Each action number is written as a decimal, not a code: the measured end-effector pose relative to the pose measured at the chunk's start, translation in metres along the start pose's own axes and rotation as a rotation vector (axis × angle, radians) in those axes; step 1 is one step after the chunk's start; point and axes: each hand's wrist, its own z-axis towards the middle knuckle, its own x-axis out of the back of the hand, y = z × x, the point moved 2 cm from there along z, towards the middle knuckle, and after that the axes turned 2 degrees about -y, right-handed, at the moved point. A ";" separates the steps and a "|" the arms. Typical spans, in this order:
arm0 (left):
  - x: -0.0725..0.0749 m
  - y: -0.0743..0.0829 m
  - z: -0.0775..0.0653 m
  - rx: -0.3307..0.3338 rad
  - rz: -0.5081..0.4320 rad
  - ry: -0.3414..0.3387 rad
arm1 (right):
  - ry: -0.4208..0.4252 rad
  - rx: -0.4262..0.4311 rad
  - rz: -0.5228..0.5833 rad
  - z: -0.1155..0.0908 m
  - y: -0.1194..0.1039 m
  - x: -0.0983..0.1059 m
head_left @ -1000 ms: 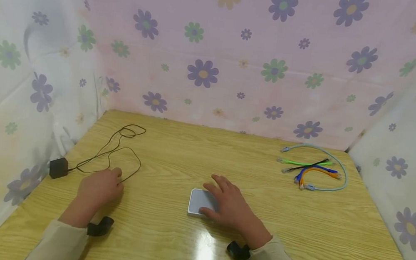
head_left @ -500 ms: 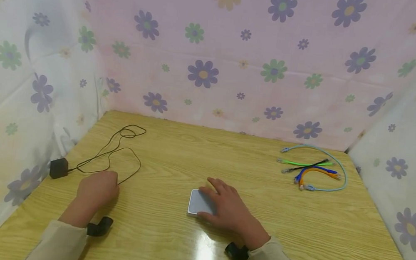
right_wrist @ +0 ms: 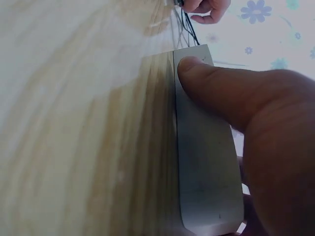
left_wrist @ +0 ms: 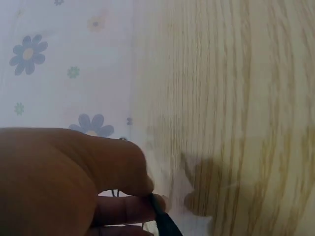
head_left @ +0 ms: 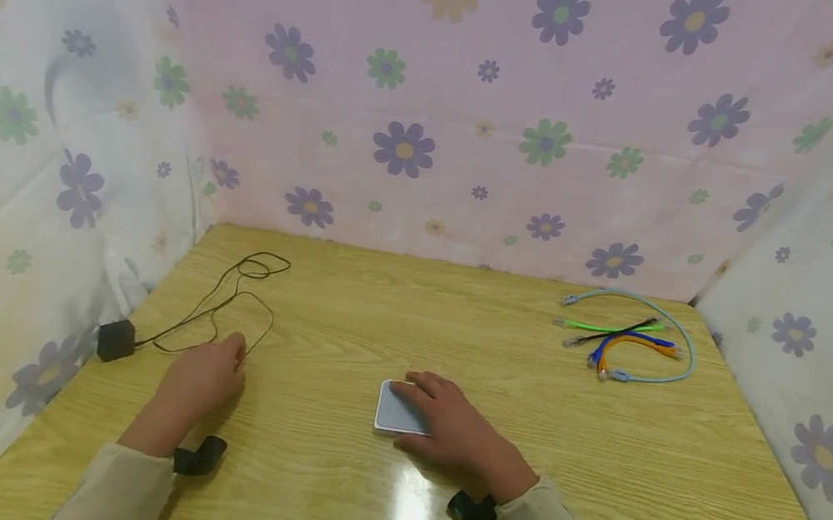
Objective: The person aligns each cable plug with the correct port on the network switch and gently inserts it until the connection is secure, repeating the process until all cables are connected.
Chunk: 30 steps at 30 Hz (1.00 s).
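At the left of the table, my left hand [head_left: 202, 377] pinches the end of a thin black cable [head_left: 271, 321] between thumb and finger. The black plug [left_wrist: 167, 223] pokes out past the fingertips in the left wrist view. The cable runs back in loops to a black power adapter [head_left: 116, 340] near the left edge. My right hand [head_left: 456, 427] holds a flat white box [head_left: 399, 409] with a grey top, lying on the table. In the right wrist view its thumb presses the side of the box; the other fingers are mostly hidden behind it.
Several short network cables in blue, orange, green and black [head_left: 623, 338] lie at the back right of the wooden table [head_left: 351, 312], with a longer light-blue cable [head_left: 690, 345] curving around them. Flowered curtains [head_left: 431, 111] border the back and both sides.
My right hand's fingers have drawn in around the white box, with the thumb now at its near side. The left hand has shifted slightly, and the cable loop beside it has moved a little.
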 end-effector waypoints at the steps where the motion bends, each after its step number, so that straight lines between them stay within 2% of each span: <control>1: -0.001 0.001 0.001 -0.019 -0.009 0.008 | -0.002 0.002 0.012 0.000 0.001 0.000; 3: -0.002 0.002 0.004 -0.038 -0.036 0.001 | -0.002 0.010 0.023 -0.001 0.002 -0.001; 10: -0.003 0.010 0.010 -0.021 -0.119 -0.089 | -0.003 0.020 0.034 -0.001 0.003 -0.001; 21: -0.003 0.016 0.016 -0.107 -0.205 -0.036 | 0.006 0.030 0.021 0.000 0.002 0.004; 27: -0.007 0.020 0.022 -0.149 -0.249 -0.076 | -0.003 0.021 0.034 0.001 0.003 0.005; 30: -0.010 0.023 0.024 -0.185 -0.229 -0.078 | -0.004 0.020 0.033 0.001 0.003 0.006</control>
